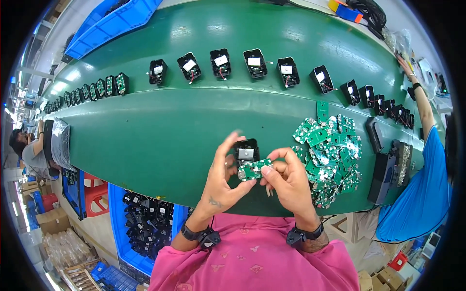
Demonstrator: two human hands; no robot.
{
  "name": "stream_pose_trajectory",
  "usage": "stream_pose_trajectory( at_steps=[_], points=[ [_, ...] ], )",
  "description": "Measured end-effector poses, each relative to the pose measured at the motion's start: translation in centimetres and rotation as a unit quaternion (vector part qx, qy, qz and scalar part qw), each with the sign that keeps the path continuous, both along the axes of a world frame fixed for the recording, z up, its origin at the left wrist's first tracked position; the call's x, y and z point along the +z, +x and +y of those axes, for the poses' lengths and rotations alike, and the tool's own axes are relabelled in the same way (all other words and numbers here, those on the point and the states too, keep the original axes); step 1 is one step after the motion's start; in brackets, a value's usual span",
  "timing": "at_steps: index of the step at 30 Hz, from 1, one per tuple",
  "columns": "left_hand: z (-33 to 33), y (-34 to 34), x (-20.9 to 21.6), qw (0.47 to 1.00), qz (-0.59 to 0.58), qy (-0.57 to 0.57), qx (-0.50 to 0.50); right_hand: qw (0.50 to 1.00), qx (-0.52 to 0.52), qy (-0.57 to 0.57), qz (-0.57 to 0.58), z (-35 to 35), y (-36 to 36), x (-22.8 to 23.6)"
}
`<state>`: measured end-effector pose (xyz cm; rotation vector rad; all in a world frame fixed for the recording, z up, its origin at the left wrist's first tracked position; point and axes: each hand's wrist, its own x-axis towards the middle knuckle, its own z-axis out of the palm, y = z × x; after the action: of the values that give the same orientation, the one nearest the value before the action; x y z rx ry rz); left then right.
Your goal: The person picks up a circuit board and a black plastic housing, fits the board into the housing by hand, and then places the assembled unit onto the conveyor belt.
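My left hand [218, 182] is closed around a small black housing [249, 143], with a grey block [246, 154] showing inside. In front of it is a green circuit board [252, 169] with small parts on it, pinched at its right end by my right hand [291, 186]. The tip of my left thumb comes up to the board's lower edge. The board covers the near part of the housing, so I cannot tell whether the two are joined. Right of my right hand lies a loose heap of green circuit boards [335, 150].
Black housings [222, 63] with pale blocks and red wires stand in a row across the green table [174, 121]. Housings with boards [99, 87] line the left. A blue bin [116, 228] of black parts sits below. A co-worker's blue sleeve [420, 189] is at right.
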<state>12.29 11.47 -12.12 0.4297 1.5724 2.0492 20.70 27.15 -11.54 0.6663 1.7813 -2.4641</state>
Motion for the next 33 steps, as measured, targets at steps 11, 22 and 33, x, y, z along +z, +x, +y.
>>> stream_pose_trajectory(
  at_steps=[11, 22, 33],
  points=[
    [-0.1, -0.2, -0.2, 0.995, -0.057, -0.032, -0.08, 0.968, -0.021, 0.247, 0.038, -0.2, 0.1, -0.4],
    [2.0, 1.2, -0.1, 0.994, -0.073, -0.025, -0.08, 0.917, -0.065, 0.353, 0.175, 0.2, 0.5, -0.8],
    [2.5, 1.4, 0.9, 0.998, 0.036, -0.056, 0.011, 0.825, -0.12, 0.511, 0.212, 0.0, 0.8, 0.5]
  ],
)
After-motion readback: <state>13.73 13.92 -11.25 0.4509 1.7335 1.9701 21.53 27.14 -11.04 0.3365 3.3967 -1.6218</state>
